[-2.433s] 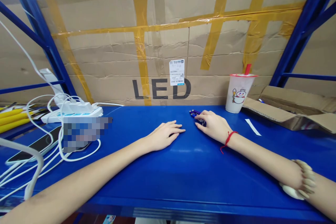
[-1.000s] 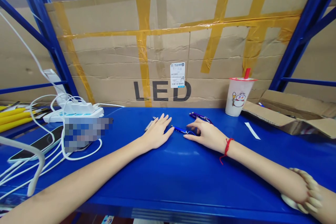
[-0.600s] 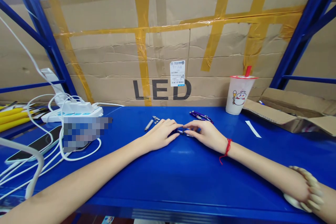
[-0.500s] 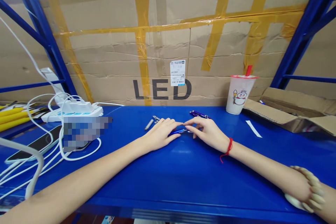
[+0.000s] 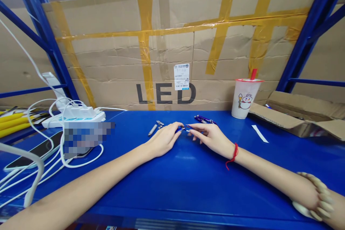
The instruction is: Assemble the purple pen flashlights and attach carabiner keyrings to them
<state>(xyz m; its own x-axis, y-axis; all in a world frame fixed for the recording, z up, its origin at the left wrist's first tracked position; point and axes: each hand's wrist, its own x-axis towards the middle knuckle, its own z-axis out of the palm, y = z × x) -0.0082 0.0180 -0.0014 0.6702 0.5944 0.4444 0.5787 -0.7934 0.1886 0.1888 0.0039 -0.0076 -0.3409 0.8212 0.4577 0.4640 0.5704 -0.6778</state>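
My left hand [image 5: 165, 139] is closed around a slim blue pen [image 5: 178, 129], most of it hidden by the fingers. A small shiny part shows at the pen's right end. My right hand [image 5: 211, 137] meets it from the other side, its thumb and fingertips pinched by a thin blue piece with a pale tip [image 5: 188, 130]; what this piece is I cannot make out. Just beyond my left hand lie a grey cylinder [image 5: 152, 130] and a small metal piece [image 5: 160, 123]. Several dark blue pens [image 5: 204, 119] lie behind my right hand.
A lidded cup [image 5: 245, 99] with a red straw stands at the back right, beside an open cardboard box [image 5: 291, 115] and a white strip [image 5: 260, 133]. On the left are a power strip [image 5: 78, 115], white cables, a phone [image 5: 37, 151] and yellow-handled items [image 5: 16, 121].
My left fingers have curled in around the pen, where the index finger was stretched out before. The pen's right end has risen slightly, and a thin blue piece now shows between the hands.
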